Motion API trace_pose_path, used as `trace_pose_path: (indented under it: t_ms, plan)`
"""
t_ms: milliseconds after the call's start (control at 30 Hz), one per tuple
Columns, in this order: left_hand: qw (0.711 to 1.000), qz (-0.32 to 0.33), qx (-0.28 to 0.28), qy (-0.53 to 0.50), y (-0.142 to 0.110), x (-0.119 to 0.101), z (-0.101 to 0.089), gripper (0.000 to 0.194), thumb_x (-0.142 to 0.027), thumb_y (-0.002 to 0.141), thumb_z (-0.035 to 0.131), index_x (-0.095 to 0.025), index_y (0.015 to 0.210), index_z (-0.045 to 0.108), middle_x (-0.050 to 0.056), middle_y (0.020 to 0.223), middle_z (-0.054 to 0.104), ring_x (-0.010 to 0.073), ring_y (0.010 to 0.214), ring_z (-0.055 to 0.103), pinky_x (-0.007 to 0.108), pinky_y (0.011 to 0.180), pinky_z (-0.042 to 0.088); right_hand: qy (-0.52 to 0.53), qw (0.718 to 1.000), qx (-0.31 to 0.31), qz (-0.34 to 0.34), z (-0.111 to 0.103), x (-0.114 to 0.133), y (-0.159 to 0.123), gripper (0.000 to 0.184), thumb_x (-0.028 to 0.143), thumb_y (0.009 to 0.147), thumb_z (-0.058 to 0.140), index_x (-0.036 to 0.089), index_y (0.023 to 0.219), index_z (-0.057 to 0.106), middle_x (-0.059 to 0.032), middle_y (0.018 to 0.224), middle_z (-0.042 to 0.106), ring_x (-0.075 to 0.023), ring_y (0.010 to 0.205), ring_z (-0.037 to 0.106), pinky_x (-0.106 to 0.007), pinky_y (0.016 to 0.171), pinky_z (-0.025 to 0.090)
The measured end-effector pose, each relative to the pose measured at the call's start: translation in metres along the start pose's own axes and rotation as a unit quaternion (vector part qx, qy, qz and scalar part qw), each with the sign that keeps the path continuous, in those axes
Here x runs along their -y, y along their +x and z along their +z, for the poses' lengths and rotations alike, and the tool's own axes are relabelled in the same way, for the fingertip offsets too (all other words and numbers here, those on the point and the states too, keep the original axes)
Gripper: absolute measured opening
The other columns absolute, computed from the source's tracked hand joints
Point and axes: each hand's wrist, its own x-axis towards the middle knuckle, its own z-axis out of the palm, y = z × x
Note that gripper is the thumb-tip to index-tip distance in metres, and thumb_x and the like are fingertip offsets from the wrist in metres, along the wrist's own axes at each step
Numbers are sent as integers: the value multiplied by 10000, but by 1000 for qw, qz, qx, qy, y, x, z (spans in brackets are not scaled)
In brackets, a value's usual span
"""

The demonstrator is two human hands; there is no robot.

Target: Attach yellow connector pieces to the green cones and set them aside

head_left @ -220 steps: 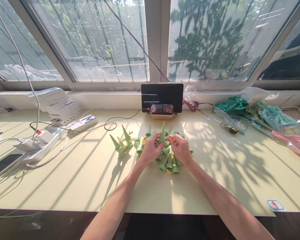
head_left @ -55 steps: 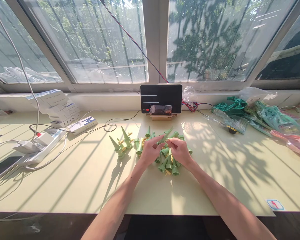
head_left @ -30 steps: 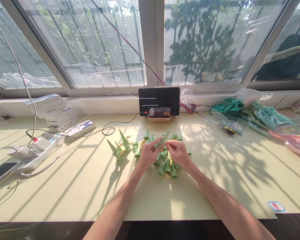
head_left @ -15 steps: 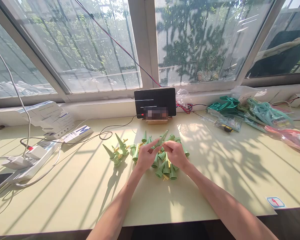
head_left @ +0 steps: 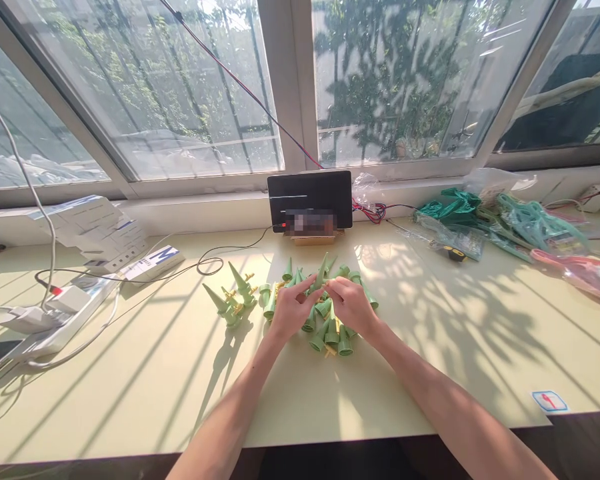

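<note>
My left hand (head_left: 296,305) is closed on a green plastic watering spike (head_left: 322,272), whose pointed end stands up above the fingers. Against the spike's lower part, the fingertips of my right hand (head_left: 349,301) are pinched together; whatever is between them is too small and covered to make out. Beneath and around both hands lies a pile of green spikes (head_left: 345,343) with open round ends, along with small yellow valve pieces (head_left: 331,351). To the left, two spikes fitted with yellow valves (head_left: 243,285) stand point up.
A dark tablet (head_left: 310,193) leans by the window behind the pile. White boxes (head_left: 153,263), a power strip (head_left: 73,327) and loose cables are on the left. Bagged green items (head_left: 455,207) and a pink bagged item (head_left: 575,273) lie at the back right.
The held spike has tipped to a more upright angle between my hands. Both hands stay close together over the pile, and the view has shifted slightly.
</note>
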Motion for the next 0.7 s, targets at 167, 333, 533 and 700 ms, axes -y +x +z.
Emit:
trace_pose_path:
  t_ms: [167, 333, 533, 700]
  plan:
    - [1000, -8, 14, -21, 0, -3, -2, 511, -447, 826, 643, -170, 1255, 673, -77, 487, 242, 77, 474, 185, 220, 427, 205, 107, 992, -3, 70, -2, 7, 1, 356, 289, 952, 438, 194, 609, 427, 10, 583, 414, -118, 551, 361, -254, 532, 300]
    - [999, -3, 16, -31, -1, -6, -2, 495, -443, 829, 639, -180, 1246, 678, -72, 493, 288, 72, 460, 206, 212, 413, 211, 221, 962, 21, 160, -5, 11, 2, 399, 386, 927, 501, 184, 586, 459, 39, 509, 344, -89, 467, 287, -250, 453, 227]
    - [1000, -8, 15, -13, -1, -5, -1, 524, -454, 825, 639, -163, 1259, 669, -80, 480, 244, 78, 476, 187, 219, 427, 199, 161, 980, 10, 120, -6, 11, 2, 389, 353, 926, 497, 188, 580, 431, 31, 530, 369, -93, 487, 294, -254, 468, 234]
    - [1000, -14, 19, -8, 0, -6, -1, 514, -456, 828, 630, -163, 1248, 677, -86, 457, 233, 74, 445, 194, 228, 430, 182, 57, 997, -1, 53, -5, 9, 2, 380, 284, 942, 450, 197, 578, 383, 21, 556, 385, -116, 538, 333, -267, 529, 271]
